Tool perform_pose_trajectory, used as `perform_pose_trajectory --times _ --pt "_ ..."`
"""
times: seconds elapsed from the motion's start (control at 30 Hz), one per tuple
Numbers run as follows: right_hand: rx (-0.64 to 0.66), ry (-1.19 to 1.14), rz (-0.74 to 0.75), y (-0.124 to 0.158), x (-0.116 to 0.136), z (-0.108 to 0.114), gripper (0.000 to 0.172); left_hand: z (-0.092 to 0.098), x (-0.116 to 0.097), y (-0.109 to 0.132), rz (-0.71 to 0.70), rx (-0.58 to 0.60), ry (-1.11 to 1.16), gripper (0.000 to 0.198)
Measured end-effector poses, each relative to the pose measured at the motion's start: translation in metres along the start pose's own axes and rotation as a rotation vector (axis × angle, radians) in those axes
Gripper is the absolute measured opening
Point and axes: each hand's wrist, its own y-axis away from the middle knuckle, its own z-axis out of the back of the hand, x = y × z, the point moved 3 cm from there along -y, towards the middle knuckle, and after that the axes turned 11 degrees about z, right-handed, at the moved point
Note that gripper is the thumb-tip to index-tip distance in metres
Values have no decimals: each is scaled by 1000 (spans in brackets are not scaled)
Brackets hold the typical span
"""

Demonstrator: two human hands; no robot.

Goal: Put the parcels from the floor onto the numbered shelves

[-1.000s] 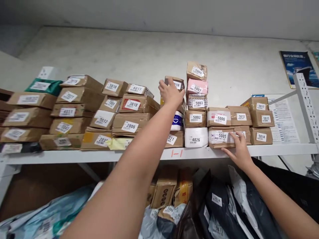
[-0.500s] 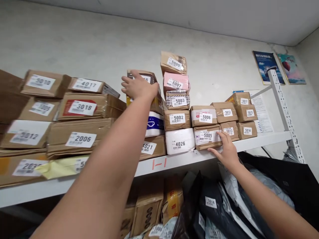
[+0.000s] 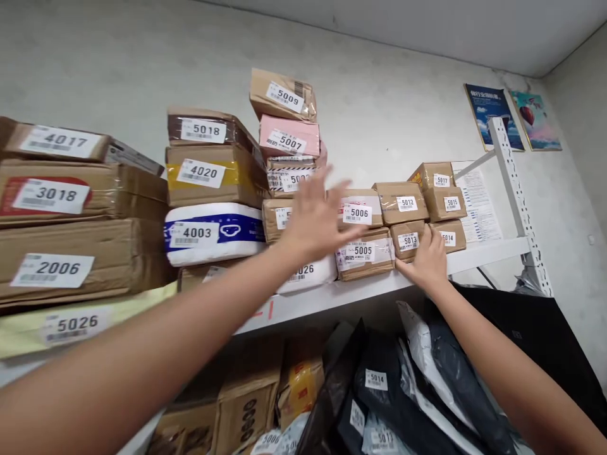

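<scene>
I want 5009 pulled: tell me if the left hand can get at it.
Probably yes: parcel 5009 tops its stack with nothing over or before it, and the open left hand hovers lower, before that stack.

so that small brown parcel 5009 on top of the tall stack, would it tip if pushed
Probably yes: the small brown taped parcel labelled 5009 sits tilted on the pink parcel labelled 5007, topping a narrow stack. Its crumpled wrapping suggests something light with some give, not a stiff box. The glossy tape may let it slide.

grey wall (image 3: 142, 57), white shelf (image 3: 478, 254), posters (image 3: 493, 117)
</scene>
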Motion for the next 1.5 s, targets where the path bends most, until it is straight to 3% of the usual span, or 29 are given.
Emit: perform_pose_trajectory --times 0.07,0.2,0.33,0.6,0.77,0.93,1.07,1.3,1.4,1.5 --pt "-5 7 9 -8 4 -4 113 -32 -19 26 -105 111 -69 104" --pt "-18 1 40 -18 10 -9 115 -62 -28 59 -210 82 -173 93" --pt "-22 -34 69 -21 7 -10 114 -63 -20 62 -182 46 -209 91" --pt "-22 -133 80 -21 7 -13 97 -64 -12 62 -135 101 -285 92" --pt "7 -179 -36 -34 12 -19 109 -64 -5 63 -135 82 -271 88" --pt "-81 -265 -66 -38 11 -16 109 -64 -2 65 -141 75 -270 87" --pt "-91 -264 -124 -35 11 -12 107 -64 -12 64 -169 54 -263 85" --pt "-95 -170 -105 -39 15 -11 100 -79 -41 60 -399 78 -179 65" --pt "-58 -156 -136 -44 14 -9 107 -83 -47 52 -353 84 -142 71" --pt "-69 -185 -159 -47 13 -4 115 -79 -54 22 -189 14 -62 90"
